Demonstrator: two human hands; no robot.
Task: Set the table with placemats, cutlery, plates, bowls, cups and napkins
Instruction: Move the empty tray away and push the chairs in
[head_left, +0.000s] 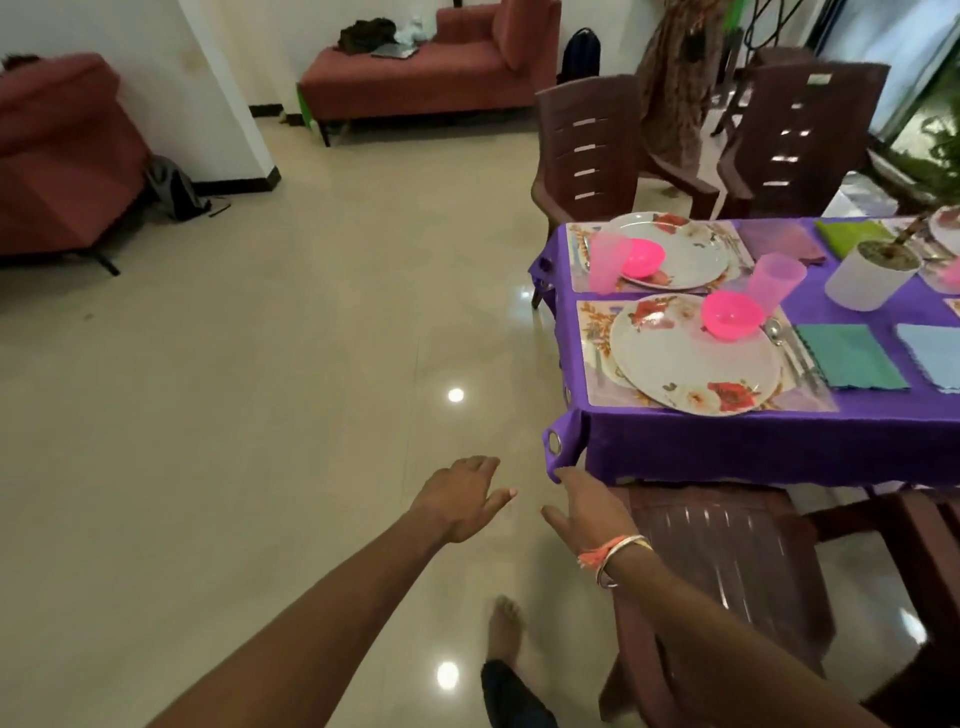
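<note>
Hands free at the table corner, two settings laid

We hold both hands flat, fingers loosely spread, a little apart and carrying nothing. Our left hand (462, 499) is over the floor. Our right hand (587, 506) is at the hanging corner of the purple tablecloth (727, 447), above a chair (717, 561); we cannot tell whether it touches the cloth. On the near placemat (597, 332) sits a floral plate (696, 358) with a pink bowl (732, 314) on it. A pink cup (776, 283) stands behind, cutlery (789, 348) lies to its right, and a teal napkin (852, 356) is beside that. The far plate (680, 254) has its own bowl and cup. We judge ourselves between placements: next we should check the far end, cut off from view, then fetch whatever is missing.
</note>
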